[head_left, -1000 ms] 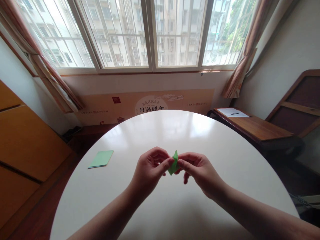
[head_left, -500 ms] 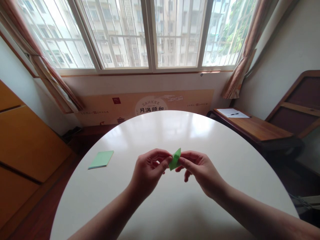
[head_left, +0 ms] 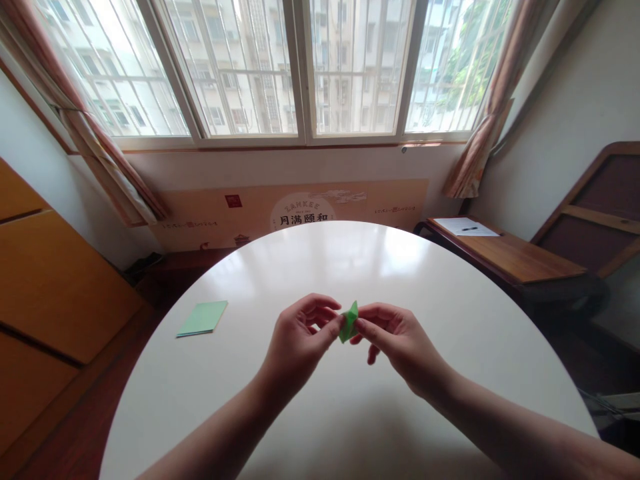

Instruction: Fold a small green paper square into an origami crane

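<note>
while raised, both hands pinch folded green paper (head_left: 349, 322).

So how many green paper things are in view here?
2. One small folded piece is pinched between the left hand and right hand over the table; one flat pad lies on the table to the left. The pad may hold several sheets.

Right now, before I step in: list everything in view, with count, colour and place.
folded paper: 1, green, above the table, pinched between both hands
paper stack: 1, pale green, flat on table, left
table: 1, white, round, in front
side table: 1, brown, right of table
sheet: 1, white, on side table, pen on it
printed board: 1, tan, under the window
curtains: 2, pinkish, window's sides
left hand: 1, pinching folded paper
right hand: 1, pinching folded paper
</note>
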The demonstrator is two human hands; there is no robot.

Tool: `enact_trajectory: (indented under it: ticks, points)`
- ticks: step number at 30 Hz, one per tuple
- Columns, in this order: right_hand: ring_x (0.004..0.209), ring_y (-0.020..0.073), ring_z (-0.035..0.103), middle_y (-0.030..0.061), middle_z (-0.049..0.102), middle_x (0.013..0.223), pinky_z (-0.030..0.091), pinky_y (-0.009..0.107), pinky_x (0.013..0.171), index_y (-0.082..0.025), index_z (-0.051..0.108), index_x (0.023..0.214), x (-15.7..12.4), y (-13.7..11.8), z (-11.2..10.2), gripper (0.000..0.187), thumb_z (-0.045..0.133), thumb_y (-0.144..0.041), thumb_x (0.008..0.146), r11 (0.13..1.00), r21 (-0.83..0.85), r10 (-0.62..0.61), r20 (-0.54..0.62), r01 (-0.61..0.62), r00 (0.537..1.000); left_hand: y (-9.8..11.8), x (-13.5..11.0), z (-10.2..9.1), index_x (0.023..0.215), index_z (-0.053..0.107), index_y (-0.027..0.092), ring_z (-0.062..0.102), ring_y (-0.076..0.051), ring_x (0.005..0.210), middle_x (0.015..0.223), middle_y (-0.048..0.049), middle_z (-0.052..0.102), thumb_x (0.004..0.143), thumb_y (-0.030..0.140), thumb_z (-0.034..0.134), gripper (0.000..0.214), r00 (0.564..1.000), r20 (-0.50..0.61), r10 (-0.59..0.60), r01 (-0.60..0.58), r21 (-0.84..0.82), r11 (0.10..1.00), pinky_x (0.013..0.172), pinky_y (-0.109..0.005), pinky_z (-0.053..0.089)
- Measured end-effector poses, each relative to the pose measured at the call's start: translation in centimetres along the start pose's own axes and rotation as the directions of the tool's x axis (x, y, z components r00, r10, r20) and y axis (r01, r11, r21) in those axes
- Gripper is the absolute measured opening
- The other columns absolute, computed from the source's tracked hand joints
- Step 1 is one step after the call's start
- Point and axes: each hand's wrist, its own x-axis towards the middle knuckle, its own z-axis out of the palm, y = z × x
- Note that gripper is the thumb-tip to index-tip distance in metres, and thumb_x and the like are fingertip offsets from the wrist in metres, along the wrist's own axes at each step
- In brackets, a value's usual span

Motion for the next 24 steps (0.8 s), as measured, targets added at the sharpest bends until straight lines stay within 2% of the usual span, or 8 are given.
enact_trajectory:
  ticks: [3, 7, 14, 19, 24]
  points:
    - [0.074, 0.0193, 0.068, 0.0083, 0.075, 0.080, 0.051, 0.021, 0.047, -0.017, 0.075, 0.094, -0.10, -0.07, 0.03, 0.024, 0.074, -0.039, 0.086, 1.000, -0.001, -0.021, -0.007, 0.021, 1.000, -0.01, -0.03, 0.04, 0.095, 0.070, 0.014, 0.067, -0.018, 0.065, 0.071, -0.0058, 0.074, 0.082, 0.028, 0.073, 0.020, 0.999, 0.043, -0.002, 0.001, 0.029, 1.000, 0.051, -0.023, 0.049]
    - [0.073, 0.0182, 0.067, 0.0071, 0.073, 0.079, 0.052, 0.021, 0.047, -0.017, 0.074, 0.093, -0.19, -0.07, -0.02, 0.023, 0.075, -0.039, 0.085, 1.000, -0.005, -0.028, -0.017, 0.028, 0.999, -0.10, 0.06, 0.08, 0.091, 0.073, 0.014, 0.068, -0.019, 0.068, 0.075, -0.0077, 0.076, 0.082, 0.027, 0.074, 0.016, 0.995, 0.096, -0.010, 0.004, 0.067, 0.998, 0.053, -0.023, 0.049]
    - [0.074, 0.0199, 0.069, 0.0060, 0.073, 0.080, 0.051, 0.020, 0.044, -0.017, 0.070, 0.100, -0.04, 0.40, 0.04, 0.029, 0.078, -0.039, 0.082, 0.999, 0.035, -0.001, -0.014, 0.002, 1.000, -0.28, 0.05, 0.21, 0.085, 0.074, 0.016, 0.063, -0.017, 0.065, 0.071, -0.0041, 0.073, 0.082, 0.029, 0.073, 0.013, 0.998, 0.066, 0.015, -0.025, 0.159, 0.987, 0.052, -0.023, 0.048]
    - [0.074, 0.0223, 0.071, 0.0066, 0.074, 0.082, 0.052, 0.023, 0.044, -0.018, 0.066, 0.104, 0.01, 0.61, 0.05, 0.035, 0.080, -0.039, 0.080, 0.997, 0.068, 0.044, 0.012, -0.045, 0.999, -0.50, 0.04, 0.36, 0.082, 0.073, 0.017, 0.063, -0.017, 0.066, 0.075, -0.0047, 0.072, 0.085, 0.032, 0.070, 0.016, 0.998, 0.053, 0.025, -0.034, 0.191, 0.981, 0.053, -0.024, 0.050]
    - [0.070, 0.0212, 0.070, 0.0053, 0.074, 0.078, 0.054, 0.025, 0.046, -0.018, 0.066, 0.100, 0.08, 0.34, 0.12, 0.035, 0.081, -0.041, 0.078, 0.998, 0.052, 0.044, 0.005, -0.044, 0.999, -0.45, -0.17, 0.21, 0.089, 0.072, 0.017, 0.063, -0.017, 0.071, 0.084, -0.0059, 0.072, 0.086, 0.031, 0.069, 0.015, 0.996, 0.046, 0.077, -0.086, 0.227, 0.970, 0.053, -0.023, 0.051]
